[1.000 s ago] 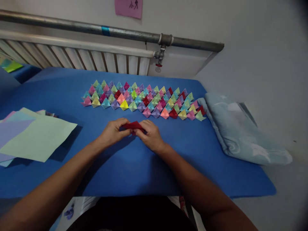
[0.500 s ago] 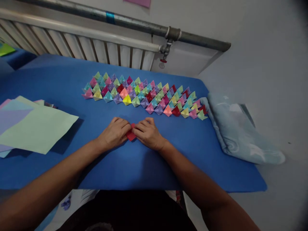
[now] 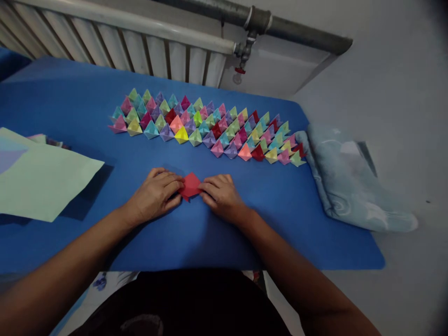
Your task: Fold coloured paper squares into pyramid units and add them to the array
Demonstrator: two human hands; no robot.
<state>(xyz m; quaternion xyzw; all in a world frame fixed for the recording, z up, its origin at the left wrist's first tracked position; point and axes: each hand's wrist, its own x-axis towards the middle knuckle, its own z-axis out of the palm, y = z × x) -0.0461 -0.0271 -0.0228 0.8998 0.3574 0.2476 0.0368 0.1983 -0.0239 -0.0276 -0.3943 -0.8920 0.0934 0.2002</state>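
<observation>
A small piece of folded red paper (image 3: 191, 184) lies low over the blue table (image 3: 224, 242), its top point facing away from me. My left hand (image 3: 159, 192) pinches its left corner, fingers closed together. On the opposite corner, my right hand (image 3: 221, 195) grips with thumb and fingertips. A narrow flap sticks out at the paper's lower edge. Beyond both hands stand rows of small folded paper boats (image 3: 181, 134) in many colours, packed close together. The fingertips cover both side corners of the red paper.
Loose sheets of coloured paper (image 3: 45, 179), pale green on top, lie at the left. A folded light-blue blanket (image 3: 345, 182) rests at the table's right edge. Behind the table are a white radiator (image 3: 136, 46) and a grey pipe with a red-handled valve (image 3: 240, 71).
The red paper, mostly covered by my fingers before, now shows wider and flatter between them. My hands have moved slightly apart. The view has shifted a little.
</observation>
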